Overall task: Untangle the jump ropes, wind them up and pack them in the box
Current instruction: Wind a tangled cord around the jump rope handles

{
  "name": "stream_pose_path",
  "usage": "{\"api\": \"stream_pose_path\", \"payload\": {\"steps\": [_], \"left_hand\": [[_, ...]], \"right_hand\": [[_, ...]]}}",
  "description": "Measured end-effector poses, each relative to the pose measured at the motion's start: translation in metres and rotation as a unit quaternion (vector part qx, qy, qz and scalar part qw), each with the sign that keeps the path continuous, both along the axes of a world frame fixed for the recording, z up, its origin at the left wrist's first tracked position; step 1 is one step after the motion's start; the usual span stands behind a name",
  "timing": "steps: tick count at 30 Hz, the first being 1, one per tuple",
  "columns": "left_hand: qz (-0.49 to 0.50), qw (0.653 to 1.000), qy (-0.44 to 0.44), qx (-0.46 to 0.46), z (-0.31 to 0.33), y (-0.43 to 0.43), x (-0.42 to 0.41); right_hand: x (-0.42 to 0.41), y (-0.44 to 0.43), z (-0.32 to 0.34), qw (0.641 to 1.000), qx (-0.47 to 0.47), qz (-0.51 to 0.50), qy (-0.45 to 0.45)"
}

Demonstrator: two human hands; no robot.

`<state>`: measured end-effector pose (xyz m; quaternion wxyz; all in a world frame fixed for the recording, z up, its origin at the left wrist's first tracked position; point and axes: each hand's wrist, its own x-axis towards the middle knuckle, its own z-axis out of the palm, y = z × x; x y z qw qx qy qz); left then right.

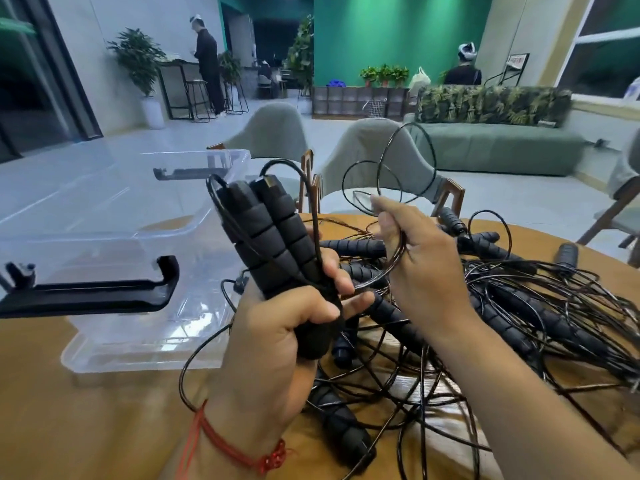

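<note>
Two handles point(273, 237) gripped in left hand point(273, 344), right hand point(420, 265) pinching cord loops point(391, 174)

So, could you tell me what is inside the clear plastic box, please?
Nothing packed shows inside the clear plastic box; its black clip hides a strip of the near side.

left hand point(277, 344): raised, fingers curled | right hand point(426, 265): fingers seemingly pinching
</note>
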<state>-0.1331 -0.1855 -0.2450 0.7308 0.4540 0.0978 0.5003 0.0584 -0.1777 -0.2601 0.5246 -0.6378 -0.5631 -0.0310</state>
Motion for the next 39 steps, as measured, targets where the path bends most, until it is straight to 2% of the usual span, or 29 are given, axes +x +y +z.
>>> {"api": "stream_pose_path", "payload": {"steps": [3,7,11,14,16,18,20,23,26,29,34,37,39], "left_hand": [[0.009,1.000,0.015,0.004,0.000,-0.003,0.002],[0.015,0.999,0.030,-0.009,-0.002,-0.001,0.002],[0.034,0.995,0.088,-0.035,-0.010,0.006,0.005],[0.029,0.993,0.102,-0.051,-0.016,0.008,0.009],[0.008,0.993,0.094,-0.065,-0.018,0.008,0.012],[-0.009,0.993,0.092,-0.075,-0.021,0.009,0.014],[-0.011,0.992,0.103,-0.078,-0.022,0.010,0.015],[-0.002,0.988,0.124,-0.097,-0.024,0.014,0.014],[0.032,0.986,0.113,-0.117,-0.024,0.021,0.010],[0.040,0.986,0.104,-0.126,-0.026,0.027,0.005],[0.016,0.989,0.100,-0.105,-0.026,0.022,0.011],[0.045,0.983,0.171,-0.048,-0.028,0.022,0.013],[0.089,0.959,0.267,0.042,-0.029,0.021,0.011]], "right_hand": [[0.007,-0.014,-0.008,0.990,-0.139,-0.018,-0.032],[0.005,-0.042,-0.018,0.987,-0.124,-0.078,-0.063],[0.006,-0.056,-0.028,0.953,-0.223,-0.145,-0.143],[0.002,-0.060,-0.029,0.952,-0.209,-0.117,-0.192],[-0.004,-0.062,-0.028,0.964,-0.170,-0.039,-0.202],[-0.014,-0.061,-0.027,0.974,-0.142,0.063,-0.164],[-0.025,-0.061,-0.028,0.971,-0.158,0.142,-0.106],[-0.030,-0.062,-0.028,0.960,-0.196,0.192,-0.048],[-0.020,-0.066,-0.024,0.977,-0.144,0.144,-0.067],[-0.004,-0.065,-0.022,0.991,-0.098,0.084,-0.020],[0.008,-0.063,-0.019,0.988,-0.144,0.046,0.013],[0.004,-0.064,-0.012,0.984,-0.159,0.072,0.046],[0.000,-0.064,-0.008,0.983,-0.166,0.064,0.037]]}}
